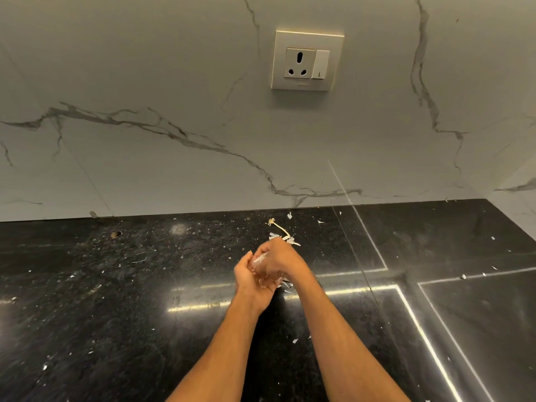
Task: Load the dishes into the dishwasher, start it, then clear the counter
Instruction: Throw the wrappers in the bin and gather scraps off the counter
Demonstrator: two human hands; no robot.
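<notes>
While left hand [250, 284] cups peels [259, 260], right hand [280, 261] pinching, black counter [116, 285]

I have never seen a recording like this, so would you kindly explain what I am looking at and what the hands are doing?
There is no machine here. A person wears a camera on the head, so the single picture looks forward and down along their own forearms. The left hand and right hand are cupped together around a bunch of white papery flakes. Below them lies a black polished counter. More loose scraps and a dried stem lie just beyond the hands, and small bits are scattered elsewhere. Behind is a marble-patterned wall with a socket and switch. It looks like the person is gathering litter to clear the counter.
</notes>
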